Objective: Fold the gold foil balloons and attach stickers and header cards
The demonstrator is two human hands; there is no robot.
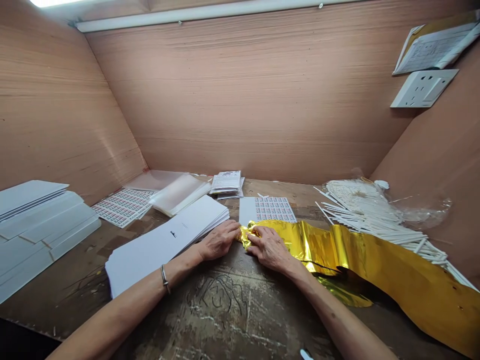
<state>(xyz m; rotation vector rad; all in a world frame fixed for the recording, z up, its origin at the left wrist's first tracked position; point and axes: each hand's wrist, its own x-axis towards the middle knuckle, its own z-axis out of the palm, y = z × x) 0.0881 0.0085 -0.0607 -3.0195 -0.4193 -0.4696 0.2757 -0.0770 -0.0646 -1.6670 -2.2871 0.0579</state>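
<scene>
A long strip of shiny gold foil [375, 260] runs from the table's middle off to the lower right. Its left end is crumpled and rolled up between both hands. My left hand [219, 240] has its fingers curled against that rolled end. My right hand [268, 247] presses down on the foil just right of it, fingertips pinching the fold. A thin bracelet [164, 278] circles my left wrist. Directly behind the hands lies a white sticker sheet [268, 209].
A stack of white paper sheets [165, 242] lies left of my hands. White card stacks [33, 225] sit far left, another sticker sheet [122, 206] and clear bags [178, 192] behind. White sticks [375, 215] pile up at right. Wooden walls enclose the worn table [225, 310].
</scene>
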